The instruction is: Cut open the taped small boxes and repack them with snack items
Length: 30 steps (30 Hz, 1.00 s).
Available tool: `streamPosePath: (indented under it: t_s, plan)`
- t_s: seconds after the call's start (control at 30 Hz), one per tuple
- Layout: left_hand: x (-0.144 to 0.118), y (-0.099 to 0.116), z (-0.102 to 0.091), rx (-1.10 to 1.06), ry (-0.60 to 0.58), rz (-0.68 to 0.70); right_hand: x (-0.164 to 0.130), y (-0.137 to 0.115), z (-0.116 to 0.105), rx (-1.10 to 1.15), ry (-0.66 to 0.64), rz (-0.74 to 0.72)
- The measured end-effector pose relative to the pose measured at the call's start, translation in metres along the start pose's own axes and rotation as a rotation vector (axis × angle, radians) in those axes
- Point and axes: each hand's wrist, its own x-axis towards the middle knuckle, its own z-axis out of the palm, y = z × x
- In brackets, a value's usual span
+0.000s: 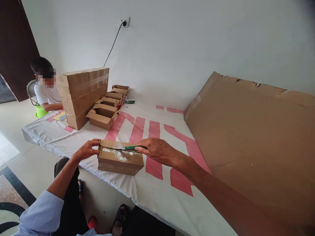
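One view only, from my head camera. My left hand [86, 149] was clenched on the left end of a small cardboard box [120, 158], thumb on top and fingers on the side, steadying it. The box lay flat near the front edge of a white sheet with pink markings [157, 183], which covered the low surface in front of me; its top was sealed with clear tape. My right hand [157, 150] gripped a green-handled cutter [131, 147], its blade laid along the taped seam on the box top, pointing toward my left hand.

At the far left of the sheet stood a stack of sealed cartons [82, 95], with several open cartons [103, 116] just beside it on the right. Behind the stack sat another person [46, 88] in a white shirt, forearm resting on the sheet. A large flat sheet of cardboard [253, 141] leaned against the wall on the right. A black cable ran up to a wall socket [123, 22].
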Motion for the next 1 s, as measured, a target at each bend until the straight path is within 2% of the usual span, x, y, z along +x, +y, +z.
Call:
streamPosePath:
  t_s: [0.13,0.23,0.33,0.4,0.47,0.53,0.63,0.7,0.73,0.8,0.9,1.0]
  plan:
    - [0.002,0.002,0.001,-0.002,-0.007,0.013,-0.001,0.003,0.01,-0.057,-0.062,0.035]
    - [0.002,0.005,0.001,-0.034,-0.053,0.001,-0.005,0.013,0.004,0.031,-0.043,0.027]
    - [0.001,0.007,0.001,-0.043,-0.073,0.012,-0.028,0.045,-0.006,0.21,0.039,0.084]
    - [0.0,0.006,0.001,-0.028,-0.087,0.036,-0.056,0.073,0.0,0.346,0.135,0.196]
    - [0.001,0.003,0.0,-0.01,-0.104,0.065,-0.09,0.097,0.025,0.428,0.299,0.344]
    - [0.002,-0.001,-0.003,0.005,-0.117,0.086,-0.125,0.114,0.066,0.424,0.432,0.531]
    - [0.002,-0.011,-0.01,0.056,-0.135,0.015,-0.167,0.126,0.133,0.298,0.365,0.76]
    - [0.001,-0.016,-0.015,0.122,-0.166,-0.059,-0.181,0.129,0.162,0.209,0.345,0.794]
    - [0.001,-0.018,-0.016,0.162,-0.185,-0.073,-0.182,0.129,0.169,0.189,0.357,0.785]
    - [0.001,-0.019,-0.017,0.259,-0.211,-0.042,-0.171,0.124,0.167,0.224,0.409,0.726]
    - [0.005,-0.019,-0.015,0.421,-0.204,0.011,-0.13,0.103,0.143,0.389,0.492,0.534]
    - [0.011,-0.017,-0.011,0.52,-0.181,0.008,-0.076,0.07,0.116,0.433,0.501,0.237]
